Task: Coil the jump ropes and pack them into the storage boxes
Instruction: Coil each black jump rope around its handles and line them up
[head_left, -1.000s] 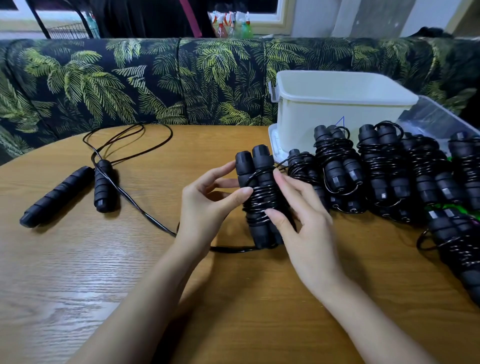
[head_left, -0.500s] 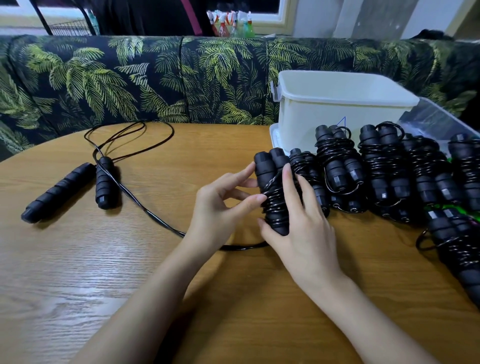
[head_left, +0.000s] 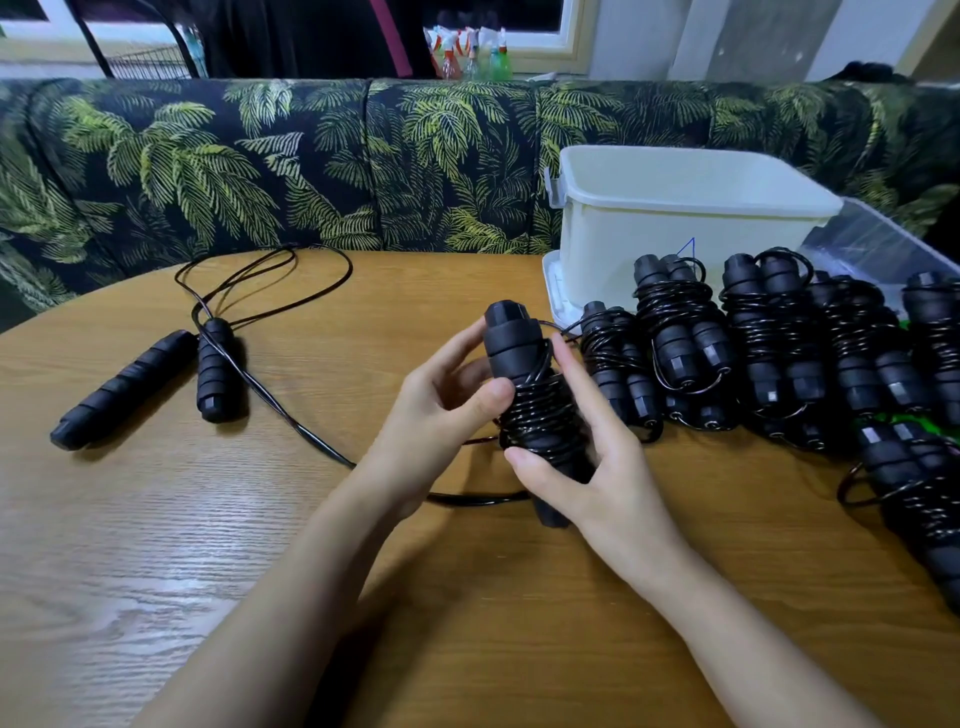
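Observation:
A black jump rope bundle (head_left: 524, 384), cord wound round its two handles, stands upright at the table's middle. My left hand (head_left: 441, 415) holds it from the left, thumb on the coils. My right hand (head_left: 597, 467) grips it from the right, fingers behind and thumb in front. A loose end of cord (head_left: 478, 500) trails below. An uncoiled jump rope (head_left: 218, 364) lies on the left. Several coiled bundles (head_left: 769, 343) lie in a row on the right. A white storage box (head_left: 675, 218) stands behind them.
A clear plastic box (head_left: 893, 249) sits at the far right behind the bundles. The round wooden table (head_left: 260, 545) is ringed by a palm-print sofa (head_left: 260, 166). Spray bottles (head_left: 467, 52) stand on the window sill behind.
Both hands carried the bundle toward the row of coiled ropes, then brought it back and turned it upright. The uncoiled rope on the left has not moved.

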